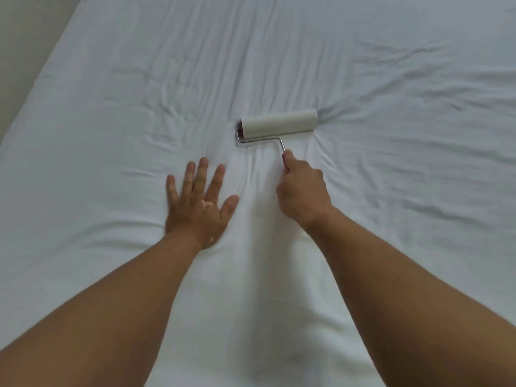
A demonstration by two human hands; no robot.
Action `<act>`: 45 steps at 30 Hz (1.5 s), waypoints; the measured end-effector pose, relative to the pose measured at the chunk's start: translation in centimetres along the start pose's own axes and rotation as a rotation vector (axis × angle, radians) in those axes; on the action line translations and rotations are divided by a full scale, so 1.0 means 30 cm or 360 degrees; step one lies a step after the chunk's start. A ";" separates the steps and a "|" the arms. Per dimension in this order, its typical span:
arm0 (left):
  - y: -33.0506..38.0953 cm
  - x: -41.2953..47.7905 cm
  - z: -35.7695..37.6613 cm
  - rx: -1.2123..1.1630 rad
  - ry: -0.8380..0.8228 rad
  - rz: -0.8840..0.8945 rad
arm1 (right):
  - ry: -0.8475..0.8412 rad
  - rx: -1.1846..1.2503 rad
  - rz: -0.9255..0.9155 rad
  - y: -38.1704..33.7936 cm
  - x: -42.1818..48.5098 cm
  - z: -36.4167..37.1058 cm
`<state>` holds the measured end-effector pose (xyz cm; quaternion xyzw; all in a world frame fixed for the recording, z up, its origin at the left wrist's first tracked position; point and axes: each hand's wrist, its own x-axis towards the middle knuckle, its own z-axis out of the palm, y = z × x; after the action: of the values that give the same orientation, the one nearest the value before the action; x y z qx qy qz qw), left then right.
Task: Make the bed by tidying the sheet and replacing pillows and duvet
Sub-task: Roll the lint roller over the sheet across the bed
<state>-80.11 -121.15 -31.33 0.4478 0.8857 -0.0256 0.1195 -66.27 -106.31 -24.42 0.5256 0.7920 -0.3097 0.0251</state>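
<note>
One lint roller (279,122), lying crosswise on the sheet (111,135), just ahead of the right hand (303,191) gripping it; left hand (199,205) flat, fingers spread, pressing sheet alongside.

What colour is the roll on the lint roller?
Off-white, on the lint roller in the right hand; head view.

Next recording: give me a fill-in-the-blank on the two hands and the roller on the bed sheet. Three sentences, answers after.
1. The left hand lies ____ on the white sheet, fingers spread.
2. The right hand grips the lint roller by its ____, and the drum rests on the sheet.
3. The hand that holds nothing is the ____ one.

Missing words: flat; handle; left.
</note>
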 end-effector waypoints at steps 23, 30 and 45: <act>-0.043 -0.432 0.124 0.0009 0.0186 -0.0168 | -0.0195 -0.0045 -0.0271 0.472 -0.702 0.021; -0.042 -0.492 0.112 -0.0044 0.0109 -0.0227 | -0.0421 -0.0096 -0.0163 0.586 -0.899 -0.108; -0.090 -0.639 0.137 -0.0103 0.0002 -0.0191 | -0.0278 -0.0214 -0.0696 0.715 -0.854 -0.229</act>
<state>-70.54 -138.48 -30.97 0.3898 0.9115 -0.0039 0.1315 -34.68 -118.19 -19.47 0.3099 0.9006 -0.2988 0.0607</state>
